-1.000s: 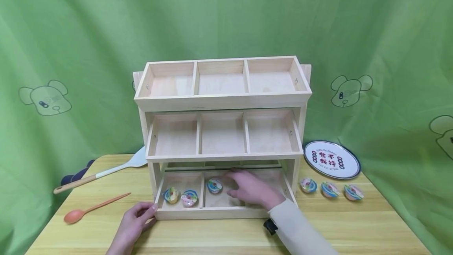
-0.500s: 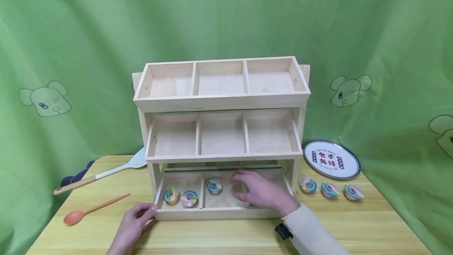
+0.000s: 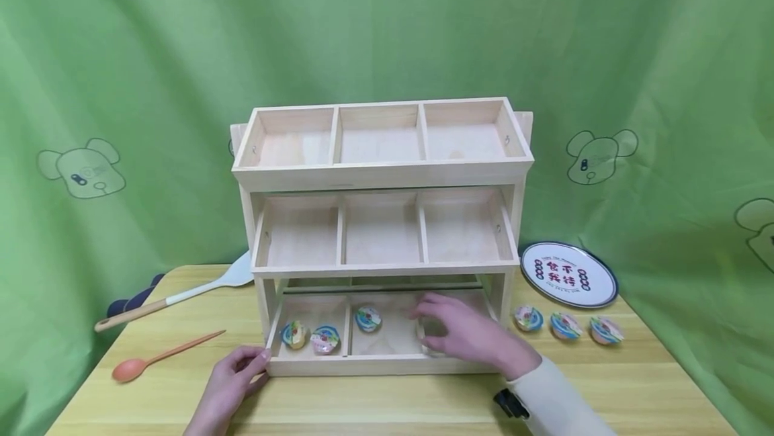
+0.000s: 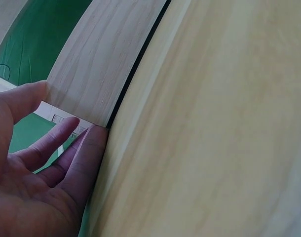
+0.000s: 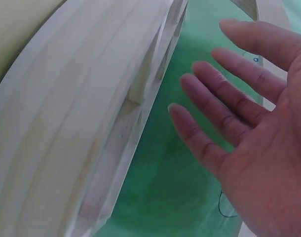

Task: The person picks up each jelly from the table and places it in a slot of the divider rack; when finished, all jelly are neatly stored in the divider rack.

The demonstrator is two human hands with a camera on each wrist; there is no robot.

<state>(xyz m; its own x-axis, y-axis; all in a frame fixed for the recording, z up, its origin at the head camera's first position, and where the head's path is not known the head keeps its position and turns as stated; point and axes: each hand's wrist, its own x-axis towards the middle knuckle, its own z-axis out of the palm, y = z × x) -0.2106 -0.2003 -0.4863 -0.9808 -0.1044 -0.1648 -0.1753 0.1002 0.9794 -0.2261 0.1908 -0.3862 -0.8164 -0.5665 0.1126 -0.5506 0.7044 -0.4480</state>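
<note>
the lowest tray (image 3: 387, 365) of the wooden rack (image 3: 387, 177) seems to be getting loaded with small sealed cups, partway through by my reading. two cups (image 3: 294, 334) (image 3: 325, 340) sit in its left compartment (image 3: 314, 307), and one cup (image 3: 368, 319) lies at the back left of the middle compartment (image 3: 390, 342). three more cups (image 3: 566, 326) wait in a row on the surface (image 3: 375, 409), just right of the rack.

the right hand (image 3: 468, 335) is over the tray's right half, its fingers (image 5: 209, 103) spread and holding nothing (the right wrist view shows a bare palm). the left hand (image 3: 230, 379) pinches the tray's front left corner between thumb and fingers, a narrow hold.

the next move probably calls for the right hand to reach the row and pinch a cup by its rim, while the left steadies the tray.

the cups are round and squat with no clear long axis; their lids face up. the tray's long axis runs left to right.
</note>
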